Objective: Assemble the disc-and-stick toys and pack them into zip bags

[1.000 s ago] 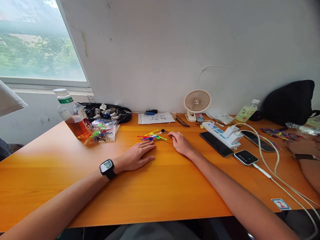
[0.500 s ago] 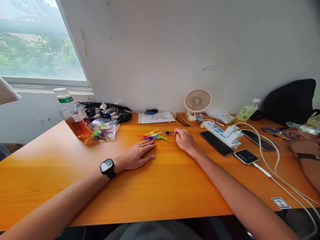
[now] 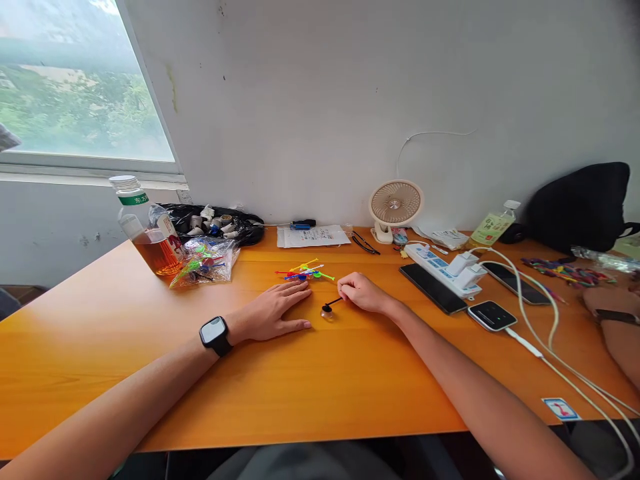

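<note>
My right hand (image 3: pixel 364 292) pinches one end of a thin black plastic spinner (image 3: pixel 327 309). Its other end carries a round black hub with a clear suction-cup-like base, low over or on the table. Flat on the tabletop lies my left hand (image 3: pixel 277 311), fingers stretched out, with a smartwatch (image 3: pixel 215 334) on the wrist. Just beyond its fingertips is a small pile of colourful plastic spinners (image 3: pixel 304 271) in yellow, red, blue, green and white. Whether the fingertips touch the pile I cannot tell.
A tea bottle (image 3: pixel 153 233) and a clear bag of spinners (image 3: pixel 207 263) stand left. Behind are a black bag (image 3: pixel 250 227), papers (image 3: pixel 313 236) and a fan (image 3: pixel 397 203). To the right are a power strip (image 3: pixel 443 267), phones (image 3: pixel 433 288), cables and another person's arm (image 3: pixel 613 327).
My right hand has drawn the black spinner away from beside the coloured pile, toward me and slightly left. My left hand stays in nearly the same place.
</note>
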A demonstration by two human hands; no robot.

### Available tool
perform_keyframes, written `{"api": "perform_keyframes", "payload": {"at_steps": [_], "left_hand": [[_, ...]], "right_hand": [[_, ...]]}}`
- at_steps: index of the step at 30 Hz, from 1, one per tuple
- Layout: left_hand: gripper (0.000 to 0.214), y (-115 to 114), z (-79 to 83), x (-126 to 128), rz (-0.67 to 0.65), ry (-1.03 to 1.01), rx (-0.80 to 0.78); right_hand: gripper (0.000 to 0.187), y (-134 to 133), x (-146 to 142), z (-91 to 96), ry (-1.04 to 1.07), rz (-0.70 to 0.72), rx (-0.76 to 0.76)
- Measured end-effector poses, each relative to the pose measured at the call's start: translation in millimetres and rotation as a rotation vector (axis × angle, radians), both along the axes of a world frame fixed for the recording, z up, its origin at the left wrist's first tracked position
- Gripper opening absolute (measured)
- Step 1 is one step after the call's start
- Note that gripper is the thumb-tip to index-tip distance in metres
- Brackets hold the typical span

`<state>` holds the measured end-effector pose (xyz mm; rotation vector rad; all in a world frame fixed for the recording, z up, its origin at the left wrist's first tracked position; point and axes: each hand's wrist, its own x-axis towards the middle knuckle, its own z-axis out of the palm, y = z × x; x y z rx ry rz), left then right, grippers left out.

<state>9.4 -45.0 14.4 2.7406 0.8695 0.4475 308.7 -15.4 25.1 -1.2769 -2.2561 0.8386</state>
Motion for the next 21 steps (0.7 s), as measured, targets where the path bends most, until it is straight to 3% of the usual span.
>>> {"api": "perform_keyframes", "payload": {"at_steps": [4,10,13,17,21], "left_hand": [[0.072,-1.0,-0.8,2.3,-0.003,-0.065,0.016],[0.031,1.0,-2.3,6.8,-0.064,-0.231,0.027],[0.029,2.4,-1.9,7.8,-0.059,-0.261,0.002],[0.026,3.8,-0.4,9.2,-0.082,-0.297,-0.045],[0.017,4.2,0.4,9.8,-0.111,-0.315,-0.065]], "right_hand": [[0.017,-12.7,-13.3,2.1,0.072,0.084,-0.024],[0.011,-20.6,-21.2,7.7,0.337,0.121,-0.120],[0.008,-26.5,-26.4,9.6,0.472,0.158,-0.236],[0.016,-36.3,-34.6,10.0,0.498,0.237,-0.383],[0.023,-39.7,-40.6,3.5,0.519,0.185,-0.415]]}}
